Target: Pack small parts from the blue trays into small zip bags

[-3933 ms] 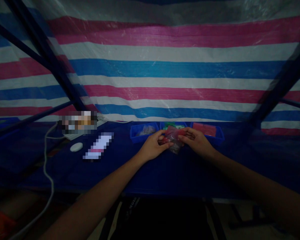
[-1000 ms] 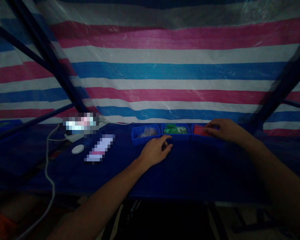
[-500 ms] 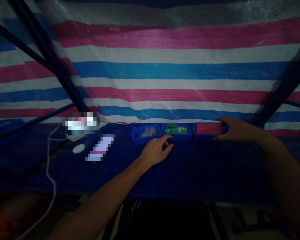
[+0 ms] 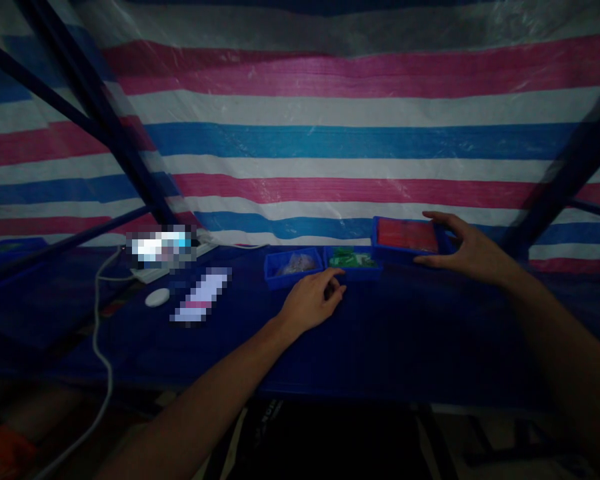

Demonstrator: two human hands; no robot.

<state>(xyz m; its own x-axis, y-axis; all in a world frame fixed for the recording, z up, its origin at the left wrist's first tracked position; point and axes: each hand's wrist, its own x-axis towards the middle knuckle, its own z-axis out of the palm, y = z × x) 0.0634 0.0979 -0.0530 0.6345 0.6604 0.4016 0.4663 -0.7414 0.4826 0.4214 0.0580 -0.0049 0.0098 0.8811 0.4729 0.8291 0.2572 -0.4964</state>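
My right hand [image 4: 463,247] grips the right end of a small blue plastic bin [image 4: 375,243], thumb on the near side and fingers on the far side. The bin is raised above the table and holds flat red pieces [image 4: 407,235]. My left hand [image 4: 313,301] rests on the table, fingers loosely curled and apart, with nothing in them. Just beyond its fingertips stands a second blue bin [image 4: 360,274] with green bagged items [image 4: 350,257]. To the left of that is a third blue bin [image 4: 275,283] holding clear plastic bags [image 4: 299,264].
On the left of the blue table [image 4: 405,347] lie a blurred-out phone-like thing [image 4: 201,297], a white round object [image 4: 157,297] and a white power strip [image 4: 147,273] with a cable [image 4: 97,327]. Striped sheeting [image 4: 330,140] hangs behind, between dark blue frame bars [image 4: 565,167].
My right hand has lifted the bin of red pieces off the table and shifted it slightly left. The left hand stays nearly still.
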